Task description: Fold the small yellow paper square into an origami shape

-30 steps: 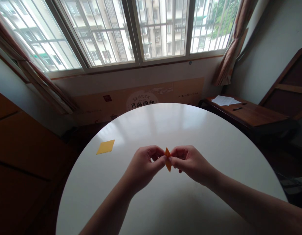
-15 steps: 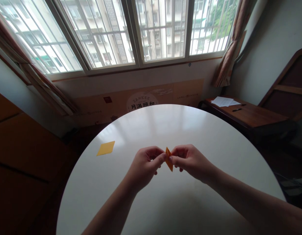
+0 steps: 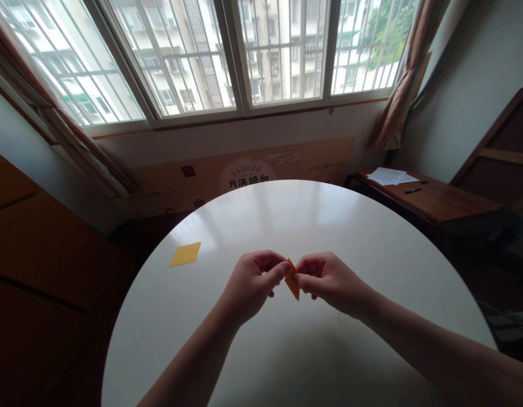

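A small folded orange paper [image 3: 292,284] is held above the round white table [image 3: 287,226], near its middle. My left hand [image 3: 253,282] pinches the paper's left side with thumb and fingers closed. From the other side my right hand [image 3: 329,280] pinches it too, fingers curled. Most of the paper is hidden between the fingertips; only a pointed sliver shows. A flat yellow square sheet [image 3: 185,254] lies on the table at the left, apart from both hands.
A dark wooden side table [image 3: 439,203] with white papers [image 3: 391,176] and a pen [image 3: 413,190] stands at the right. Beyond the table are a barred window [image 3: 244,51], curtains and a printed cardboard panel [image 3: 244,175] against the wall.
The orange paper has tilted and sunk a little between the fingertips, so less of its top point shows. Both hands stay in almost the same place.
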`<state>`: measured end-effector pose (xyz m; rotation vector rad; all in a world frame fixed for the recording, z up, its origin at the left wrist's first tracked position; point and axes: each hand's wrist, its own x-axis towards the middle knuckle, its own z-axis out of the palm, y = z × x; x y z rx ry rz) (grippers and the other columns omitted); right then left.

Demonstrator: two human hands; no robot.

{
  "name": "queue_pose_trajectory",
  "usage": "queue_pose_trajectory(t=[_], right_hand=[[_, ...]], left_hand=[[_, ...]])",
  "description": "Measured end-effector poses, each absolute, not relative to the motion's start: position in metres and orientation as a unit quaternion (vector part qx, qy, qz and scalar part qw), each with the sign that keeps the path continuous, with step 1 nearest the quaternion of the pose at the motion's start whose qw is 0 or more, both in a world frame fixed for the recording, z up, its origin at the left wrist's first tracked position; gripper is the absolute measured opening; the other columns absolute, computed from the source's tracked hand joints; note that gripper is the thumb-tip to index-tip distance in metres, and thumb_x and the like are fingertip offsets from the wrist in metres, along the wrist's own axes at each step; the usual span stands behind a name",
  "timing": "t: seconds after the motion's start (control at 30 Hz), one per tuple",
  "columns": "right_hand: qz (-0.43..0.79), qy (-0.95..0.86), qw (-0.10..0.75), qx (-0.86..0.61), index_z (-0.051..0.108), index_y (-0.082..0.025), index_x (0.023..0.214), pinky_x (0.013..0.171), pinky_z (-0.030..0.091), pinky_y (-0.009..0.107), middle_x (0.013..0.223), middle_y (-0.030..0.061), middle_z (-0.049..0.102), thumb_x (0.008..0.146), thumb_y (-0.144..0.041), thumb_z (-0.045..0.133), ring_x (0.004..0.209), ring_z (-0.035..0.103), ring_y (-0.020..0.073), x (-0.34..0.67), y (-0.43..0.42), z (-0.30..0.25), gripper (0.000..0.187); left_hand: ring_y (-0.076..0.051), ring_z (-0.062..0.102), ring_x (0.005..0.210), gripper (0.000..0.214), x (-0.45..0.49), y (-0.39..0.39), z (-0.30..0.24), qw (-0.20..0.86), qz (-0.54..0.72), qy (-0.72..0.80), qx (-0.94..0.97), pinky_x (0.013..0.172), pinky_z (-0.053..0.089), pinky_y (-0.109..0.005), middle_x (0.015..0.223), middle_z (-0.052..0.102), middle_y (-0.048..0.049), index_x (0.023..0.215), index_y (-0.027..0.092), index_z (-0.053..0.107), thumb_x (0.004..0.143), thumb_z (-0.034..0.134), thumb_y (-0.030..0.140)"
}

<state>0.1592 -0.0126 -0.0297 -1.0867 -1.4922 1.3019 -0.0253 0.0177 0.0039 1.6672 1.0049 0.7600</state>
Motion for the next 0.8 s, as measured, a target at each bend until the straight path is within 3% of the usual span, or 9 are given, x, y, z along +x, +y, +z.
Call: queue_pose_trajectory(t=[0.27, 0.47, 0.63, 0.8], right_hand=[[0.516, -0.597, 0.423, -0.445, 0.073, -0.014, 0.078, 0.053, 0.043, 0.023, 0.066, 0.002, 0.066, 0.084, -0.034, 0.068, 0.057, 0.053, 0.0121, 0.159, -0.013, -0.028, 0.021], [0.536, -0.565, 0.436, -0.452, 0.074, -0.014, 0.081, 0.05, 0.044, 0.022, 0.068, 0.0031, 0.067, 0.082, -0.031, 0.069, 0.057, 0.054, 0.0118, 0.159, -0.012, -0.027, 0.018], [0.539, -0.534, 0.465, -0.457, 0.074, -0.014, 0.079, 0.049, 0.044, 0.022, 0.068, 0.003, 0.067, 0.081, -0.031, 0.071, 0.059, 0.056, 0.0121, 0.161, -0.011, -0.025, 0.017], [0.545, -0.508, 0.511, -0.429, 0.076, -0.016, 0.081, 0.053, 0.048, 0.022, 0.071, 0.0033, 0.069, 0.08, -0.036, 0.076, 0.066, 0.059, 0.0141, 0.161, -0.009, -0.027, 0.02]], left_hand=[[-0.01, 0.053, 0.052, 0.027, -0.024, 0.015, 0.001, 0.446, 0.342, 0.435, 0.704, 0.047, 0.046, -0.02, 0.064, 0.065, -0.0018, 0.081, 0.013, 0.07, 0.087, 0.063, 0.039], [-0.01, 0.051, 0.049, 0.025, -0.026, 0.016, 0.004, 0.389, 0.435, 0.45, 0.676, 0.042, 0.044, -0.019, 0.059, 0.058, 0.0016, 0.079, 0.015, 0.067, 0.087, 0.061, 0.038], [-0.011, 0.056, 0.059, 0.016, -0.026, 0.007, 0.009, 0.227, 0.45, 0.405, 0.763, 0.049, 0.046, -0.02, 0.071, 0.063, -0.0015, 0.076, 0.017, 0.067, 0.088, 0.061, 0.025], [-0.009, 0.056, 0.058, 0.01, -0.022, 0.0, 0.007, 0.18, 0.423, 0.344, 0.818, 0.054, 0.048, -0.02, 0.075, 0.066, -0.0004, 0.079, 0.018, 0.069, 0.085, 0.063, 0.012]])
